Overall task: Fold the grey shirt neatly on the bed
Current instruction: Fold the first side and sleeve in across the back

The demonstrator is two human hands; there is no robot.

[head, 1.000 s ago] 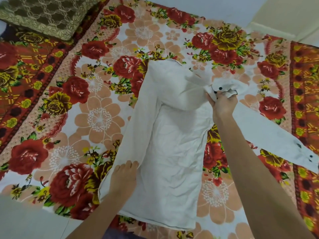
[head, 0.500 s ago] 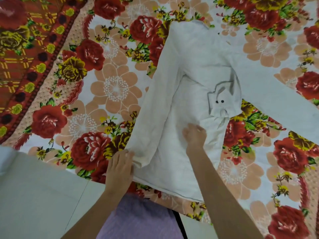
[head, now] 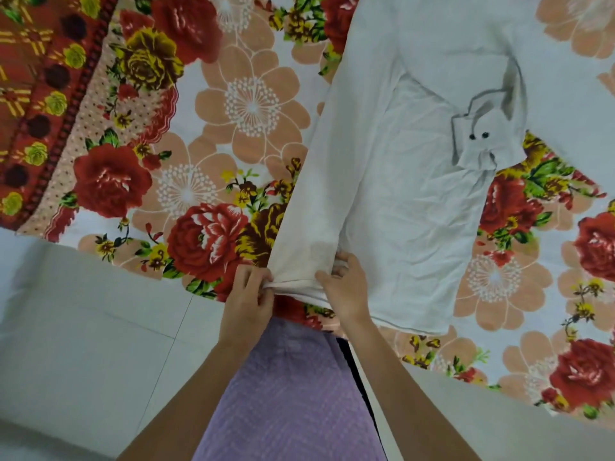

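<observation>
The pale grey shirt lies lengthwise on the floral bedsheet, its left side folded inward over the body. One sleeve is folded across the chest, its cuff with two dark buttons lying near the middle. The other sleeve stretches off to the upper right. My left hand pinches the near-left corner of the hem. My right hand grips the hem just to the right of it, fingers curled over the folded edge.
The bed's near edge runs diagonally from the left to the lower right, with pale tiled floor below it. My purple garment fills the bottom centre. A red patterned border of the sheet runs along the far left.
My right hand let go of the cuff, left it on the shirt and came down to the hem. My left hand shifted to pinch the hem corner. The view tilted down toward the bed's edge.
</observation>
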